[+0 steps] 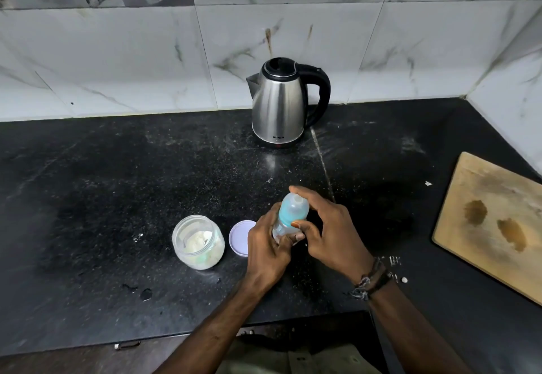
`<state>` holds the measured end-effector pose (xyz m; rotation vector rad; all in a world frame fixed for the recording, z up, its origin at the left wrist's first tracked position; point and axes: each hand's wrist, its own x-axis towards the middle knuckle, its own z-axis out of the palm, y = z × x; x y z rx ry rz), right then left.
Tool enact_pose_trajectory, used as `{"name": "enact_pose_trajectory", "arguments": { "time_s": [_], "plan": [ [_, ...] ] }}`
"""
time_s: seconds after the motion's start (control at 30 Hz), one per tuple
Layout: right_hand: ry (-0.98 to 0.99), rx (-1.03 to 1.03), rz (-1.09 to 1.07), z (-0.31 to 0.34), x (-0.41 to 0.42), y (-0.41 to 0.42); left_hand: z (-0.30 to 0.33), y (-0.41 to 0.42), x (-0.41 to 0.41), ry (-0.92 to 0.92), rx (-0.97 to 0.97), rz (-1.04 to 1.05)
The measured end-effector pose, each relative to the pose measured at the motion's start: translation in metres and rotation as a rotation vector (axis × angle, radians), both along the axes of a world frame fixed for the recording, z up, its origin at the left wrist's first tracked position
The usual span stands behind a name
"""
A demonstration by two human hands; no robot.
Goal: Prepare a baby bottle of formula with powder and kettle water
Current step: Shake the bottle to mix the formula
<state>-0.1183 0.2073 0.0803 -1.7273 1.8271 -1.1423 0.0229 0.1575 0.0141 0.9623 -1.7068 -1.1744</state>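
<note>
A baby bottle [290, 217] with a blue collar and clear cap stands near the middle of the black counter [117, 186]. My left hand [268, 249] grips the bottle's lower body. My right hand [325, 227] curls round its blue collar and cap from the right, thumb in front. An open clear jar of white powder [198, 241] sits left of the bottle, and its pale round lid [240, 237] lies flat between jar and bottle. The steel kettle [281, 104] with a black handle stands at the back by the wall, lid closed.
A wooden cutting board [492, 227] lies at the right edge of the counter. White tiled walls [146, 60] close off the back and right. Small specks and spots dot the counter near its front edge.
</note>
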Motion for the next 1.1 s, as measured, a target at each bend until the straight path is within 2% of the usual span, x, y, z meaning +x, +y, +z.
{"name": "enact_pose_trajectory", "arguments": {
  "time_s": [0.13, 0.4, 0.83, 1.0, 1.1],
  "plan": [
    [-0.123, 0.074, 0.034, -0.002, 0.0, -0.004, -0.01, 0.0, 0.003, -0.04, 0.031, 0.033],
    [-0.192, 0.152, -0.045, -0.017, 0.006, 0.001, -0.01, 0.003, 0.003, -0.022, 0.02, 0.041],
    [-0.262, 0.162, -0.033, -0.019, 0.003, 0.004, -0.001, 0.002, 0.004, 0.032, -0.038, 0.072],
    [-0.252, 0.182, -0.056, -0.022, -0.003, 0.004, -0.004, 0.0, 0.003, 0.019, -0.053, 0.016],
    [-0.344, 0.13, -0.142, -0.022, -0.001, 0.005, -0.01, -0.001, 0.004, -0.008, -0.001, -0.035]
  ]
}}
